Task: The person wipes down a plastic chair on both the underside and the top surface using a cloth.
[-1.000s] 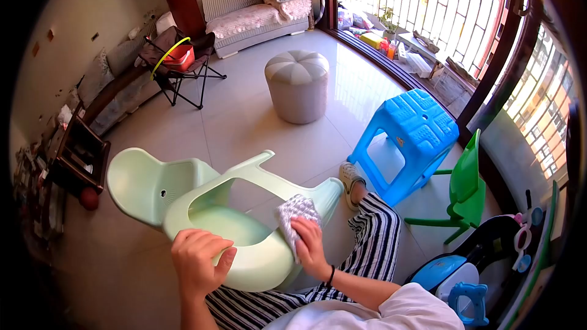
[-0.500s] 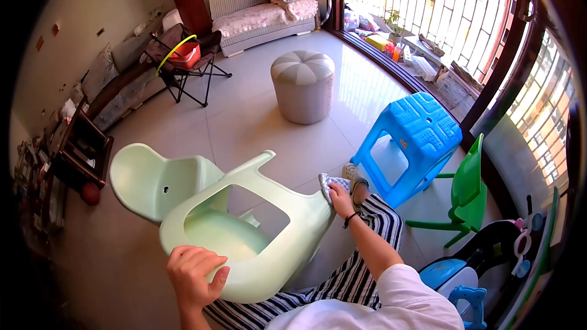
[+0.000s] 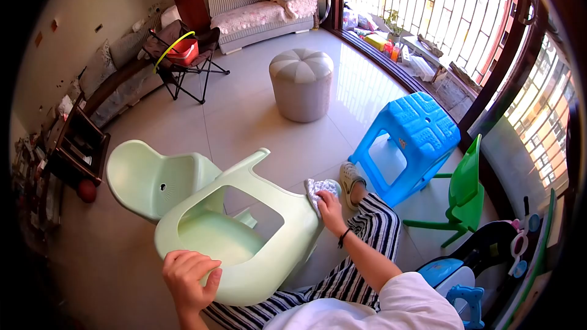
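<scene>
- You are in a home, apparently its living room.
- Your view takes in a sofa (image 3: 263, 15) with a pink cover, a round padded pouf (image 3: 301, 84) and a tiled floor (image 3: 244, 107).
- Beside you, a barred window (image 3: 428, 12) lets in daylight.

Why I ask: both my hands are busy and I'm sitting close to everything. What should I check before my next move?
1. Crumpled grey-and-white cloth held in the right hand: ok.
2. Cloth against the tipped pale green plastic chair: ok, at its far right end.
3. Left hand at the chair's near edge: ok; firmness of the grip: cannot tell.
4. Room beside the beige clog: not ok, I'd say; it is very near the cloth.
5. Square-topped blue plastic stool apart from the cloth: ok.
</scene>
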{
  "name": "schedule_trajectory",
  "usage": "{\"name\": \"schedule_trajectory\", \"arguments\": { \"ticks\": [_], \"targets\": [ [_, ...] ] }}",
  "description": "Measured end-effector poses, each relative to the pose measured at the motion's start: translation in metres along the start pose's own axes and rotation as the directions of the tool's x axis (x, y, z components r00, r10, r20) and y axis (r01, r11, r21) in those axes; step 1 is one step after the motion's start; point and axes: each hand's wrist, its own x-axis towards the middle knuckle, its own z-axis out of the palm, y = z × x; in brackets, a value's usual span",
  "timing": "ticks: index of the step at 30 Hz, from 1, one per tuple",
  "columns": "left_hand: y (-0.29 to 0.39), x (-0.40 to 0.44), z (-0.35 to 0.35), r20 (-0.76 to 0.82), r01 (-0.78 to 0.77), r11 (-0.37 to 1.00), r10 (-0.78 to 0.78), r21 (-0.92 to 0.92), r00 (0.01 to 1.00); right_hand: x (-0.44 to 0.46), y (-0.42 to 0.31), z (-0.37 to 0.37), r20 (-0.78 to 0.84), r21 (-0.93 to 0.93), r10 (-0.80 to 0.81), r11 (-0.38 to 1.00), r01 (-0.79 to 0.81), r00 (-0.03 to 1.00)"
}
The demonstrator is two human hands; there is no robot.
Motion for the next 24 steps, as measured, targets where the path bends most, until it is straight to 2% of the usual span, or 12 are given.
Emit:
{"name": "schedule_trajectory", "arguments": {
  "ticks": [3, 7, 11, 13, 15, 19, 22, 23, 24],
  "targets": [
    [0.001, -0.003, -0.003, 0.009, 0.012, 1.000, -0.012, -0.002, 1.000, 0.027, 0.045, -0.004, 0.094, -0.126, 0.088, 0.989, -0.075, 0.992],
    [0.002, -0.004, -0.002, 0.005, -0.001, 1.000, 0.001, 0.014, 1.000, 0.042, 0.064, -0.001, 0.069, -0.219, 0.151, 0.967, -0.133, 0.986],
    [0.004, 0.004, 0.000, -0.008, 0.012, 1.000, -0.012, -0.010, 1.000, 0.010, 0.018, 0.011, 0.024, 0.030, 0.117, 0.993, -0.118, 0.993],
    [0.004, 0.010, 0.004, -0.006, 0.017, 1.000, -0.017, -0.015, 1.000, -0.019, -0.029, 0.014, -0.006, 0.164, 0.027, 0.986, -0.026, 1.000],
    [0.005, 0.021, 0.007, 0.000, 0.027, 1.000, -0.027, -0.002, 1.000, -0.055, -0.100, 0.007, -0.039, 0.109, -0.091, 0.990, 0.095, 0.995],
    [0.018, 0.054, 0.020, 0.003, 0.034, 0.999, -0.034, -0.003, 0.999, -0.103, -0.198, -0.011, 0.051, 0.260, -0.330, 0.916, 0.307, 0.943],
    [0.028, 0.081, 0.034, -0.049, -0.002, 1.000, 0.002, 0.005, 0.999, -0.115, -0.221, -0.007, -0.039, 0.170, -0.552, 0.818, 0.550, 0.833],
    [0.029, 0.088, 0.037, -0.049, -0.018, 1.000, 0.019, 0.017, 0.999, -0.113, -0.215, -0.005, -0.039, 0.170, -0.552, 0.818, 0.550, 0.833],
    [0.031, 0.093, 0.041, -0.057, -0.018, 1.000, 0.018, 0.008, 0.998, -0.108, -0.204, -0.002, -0.076, 0.086, -0.609, 0.785, 0.614, 0.789]
  ]
}}
